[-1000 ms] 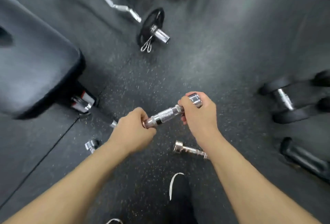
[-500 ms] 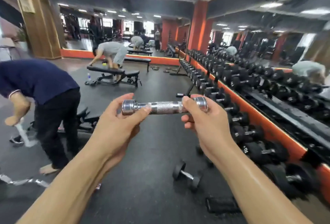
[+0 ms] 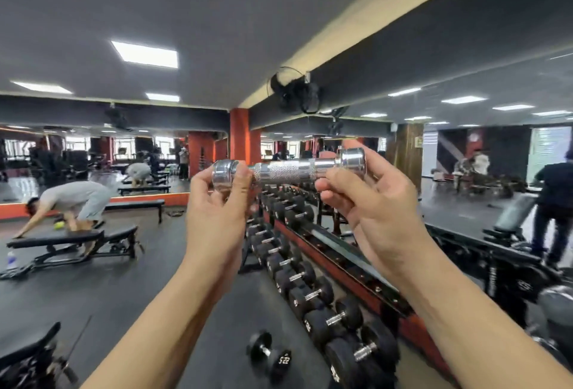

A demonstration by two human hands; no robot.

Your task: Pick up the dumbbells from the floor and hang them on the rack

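Note:
I hold a small chrome dumbbell (image 3: 288, 171) level at chest height in front of me. My left hand (image 3: 217, 211) pinches its left end with thumb and fingers. My right hand (image 3: 369, 208) grips its right end, fingers curled round the handle and end cap. Below and ahead runs the long dumbbell rack (image 3: 325, 249) with an orange frame, lined with black rubber dumbbells. One black dumbbell (image 3: 268, 356) marked 22.5 lies on the dark floor beside the rack's near end.
A black bench (image 3: 74, 239) stands at left, with a person bending over it. Another bench corner (image 3: 28, 348) shows at bottom left. Mirrors line the far and right walls; a person in dark clothes (image 3: 555, 202) stands at right.
My view has risen from the floor to the room and then further up. Both hands have lifted the chrome dumbbell higher, and my left hand has shifted onto its end cap.

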